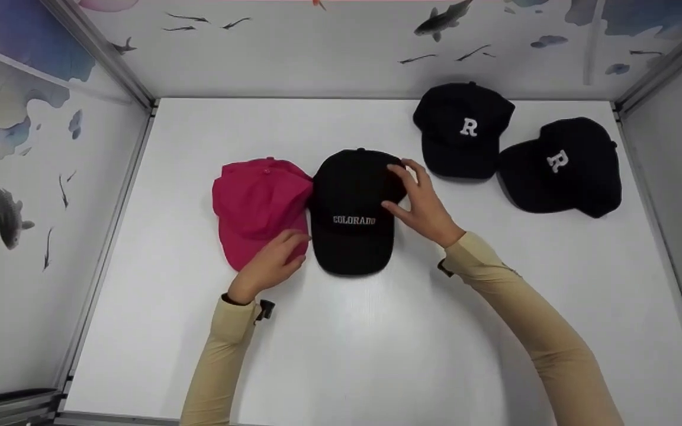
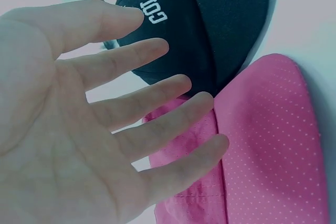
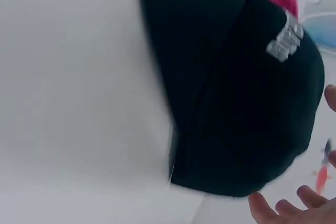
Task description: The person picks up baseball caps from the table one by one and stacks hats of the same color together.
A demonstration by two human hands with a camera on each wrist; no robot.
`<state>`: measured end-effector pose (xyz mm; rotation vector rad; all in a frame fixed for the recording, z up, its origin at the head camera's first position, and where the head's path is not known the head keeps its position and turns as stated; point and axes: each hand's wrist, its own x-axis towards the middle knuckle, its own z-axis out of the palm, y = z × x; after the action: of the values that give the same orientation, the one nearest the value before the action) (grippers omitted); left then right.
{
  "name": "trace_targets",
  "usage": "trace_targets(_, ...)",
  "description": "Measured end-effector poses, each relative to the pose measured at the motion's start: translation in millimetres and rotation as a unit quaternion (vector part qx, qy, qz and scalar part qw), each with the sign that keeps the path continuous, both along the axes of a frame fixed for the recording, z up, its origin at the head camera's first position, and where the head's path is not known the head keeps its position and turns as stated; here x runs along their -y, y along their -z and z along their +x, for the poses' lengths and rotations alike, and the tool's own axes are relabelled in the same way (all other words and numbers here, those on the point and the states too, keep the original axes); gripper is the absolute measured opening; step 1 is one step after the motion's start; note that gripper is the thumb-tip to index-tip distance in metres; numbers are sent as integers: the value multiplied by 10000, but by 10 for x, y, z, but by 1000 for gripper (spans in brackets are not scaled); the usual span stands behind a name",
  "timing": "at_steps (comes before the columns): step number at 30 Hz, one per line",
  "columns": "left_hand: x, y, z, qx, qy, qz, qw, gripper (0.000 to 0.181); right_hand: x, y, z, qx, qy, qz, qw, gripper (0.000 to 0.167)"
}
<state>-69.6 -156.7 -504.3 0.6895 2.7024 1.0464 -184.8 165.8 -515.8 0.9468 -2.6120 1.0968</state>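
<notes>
A black cap lettered COLORADO (image 1: 353, 189) lies with its brim toward the near side, touching the pink cap (image 1: 258, 201) on its left. My right hand (image 1: 427, 207) is at the black cap's right side, fingers apart and slightly bent; in the right wrist view its fingertips (image 3: 258, 205) are at the crown's edge, and contact is hard to tell. Over the pink cap's brim is my left hand (image 1: 270, 266), holding nothing. The left wrist view shows the left palm (image 2: 58, 124) with fingers spread, beside the black cap (image 2: 231, 14) and the pink brim (image 2: 273, 140).
Two black caps with a white R stand at the back right: one (image 1: 462, 154) near the back wall, the other (image 1: 589, 171) to its right, nearly touching. The white table (image 1: 341, 355) is bounded by printed panels at the back and left and a plain one at the right.
</notes>
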Motion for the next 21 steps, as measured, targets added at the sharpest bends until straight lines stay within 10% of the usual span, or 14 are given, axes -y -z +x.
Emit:
trace_targets(9,-7,-23,-3,88,-3,-52,9999,35,-669,-137,-246,-998,858,775,9883,59)
trace_targets(21,93,-115,-70,241,-159,-82,9996,33,-1626,-346,-507,494,2464,1745,9520,49)
